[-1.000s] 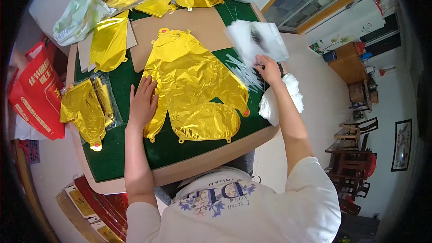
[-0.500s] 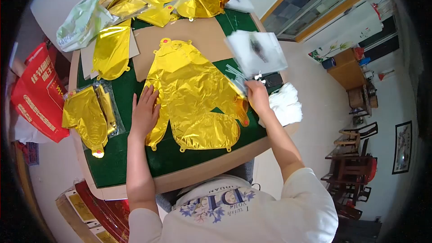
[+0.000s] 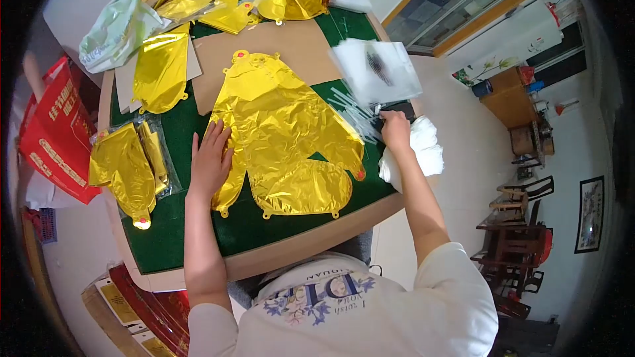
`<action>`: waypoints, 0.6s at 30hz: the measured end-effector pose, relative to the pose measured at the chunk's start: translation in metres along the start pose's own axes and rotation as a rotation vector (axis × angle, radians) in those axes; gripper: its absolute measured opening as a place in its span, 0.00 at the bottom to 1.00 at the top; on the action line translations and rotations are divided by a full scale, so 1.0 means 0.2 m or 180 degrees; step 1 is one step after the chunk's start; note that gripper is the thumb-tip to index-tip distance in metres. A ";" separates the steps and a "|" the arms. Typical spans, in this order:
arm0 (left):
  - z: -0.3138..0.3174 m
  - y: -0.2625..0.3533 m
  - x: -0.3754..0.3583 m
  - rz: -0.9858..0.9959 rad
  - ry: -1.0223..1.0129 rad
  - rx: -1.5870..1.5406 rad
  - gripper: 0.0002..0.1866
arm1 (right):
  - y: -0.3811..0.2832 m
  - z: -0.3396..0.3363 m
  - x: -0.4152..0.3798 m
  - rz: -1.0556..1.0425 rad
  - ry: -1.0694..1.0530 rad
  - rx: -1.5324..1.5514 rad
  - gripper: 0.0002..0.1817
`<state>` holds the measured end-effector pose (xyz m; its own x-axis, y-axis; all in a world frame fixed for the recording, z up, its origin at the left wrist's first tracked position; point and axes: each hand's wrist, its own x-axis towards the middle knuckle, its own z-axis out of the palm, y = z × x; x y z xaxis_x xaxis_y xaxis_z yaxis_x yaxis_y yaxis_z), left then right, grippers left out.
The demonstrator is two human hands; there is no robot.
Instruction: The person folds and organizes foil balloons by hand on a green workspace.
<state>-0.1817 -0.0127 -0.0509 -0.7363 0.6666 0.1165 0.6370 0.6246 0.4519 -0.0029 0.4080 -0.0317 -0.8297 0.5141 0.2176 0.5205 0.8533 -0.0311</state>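
Note:
A flat gold foil balloon (image 3: 284, 139) with small tabs and red dots lies in the middle of the green-covered table (image 3: 178, 244). My left hand (image 3: 211, 155) rests with fingers stretched out on its left edge. Off the balloon's right side, my right hand (image 3: 395, 129) is closed in a pinch beside a black box (image 3: 402, 110). Small white pieces (image 3: 378, 110) show at its fingertips; what they grip, if anything, I cannot make out. Several thin clear straws (image 3: 354, 114) lie loose between the balloon and this hand.
A clear bag (image 3: 377, 73) with a dark patch lies behind my right hand, white crumpled material (image 3: 423, 149) beside it. Cardboard (image 3: 264, 38) lies behind the balloon. More gold foil balloons (image 3: 162, 69) and a plastic bag (image 3: 116, 30) are at left. A red bag (image 3: 59, 135) stands beyond the left edge.
My right hand has moved from the balloon's right edge up and right to the black box. The balloon's right corner now lies flatter. My left hand stays on the balloon.

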 end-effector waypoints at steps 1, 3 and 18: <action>0.00 0.00 0.00 -0.0061 -0.0063 -0.0009 0.23 | 0.03 0.02 0.00 0.0028 0.0065 0.0052 0.17; 0.00 0.00 0.00 -0.0037 -0.0032 0.0000 0.23 | 0.04 0.03 0.00 -0.0033 0.0257 0.0083 0.17; 0.01 -0.01 0.00 0.0041 0.0073 0.0009 0.23 | -0.30 -0.01 -0.10 -0.0934 0.0298 0.1049 0.14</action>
<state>-0.1823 -0.0127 -0.0536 -0.7331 0.6650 0.1425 0.6469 0.6172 0.4478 -0.0180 0.3461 -0.0321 -0.9028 0.2491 0.3505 0.1614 0.9518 -0.2607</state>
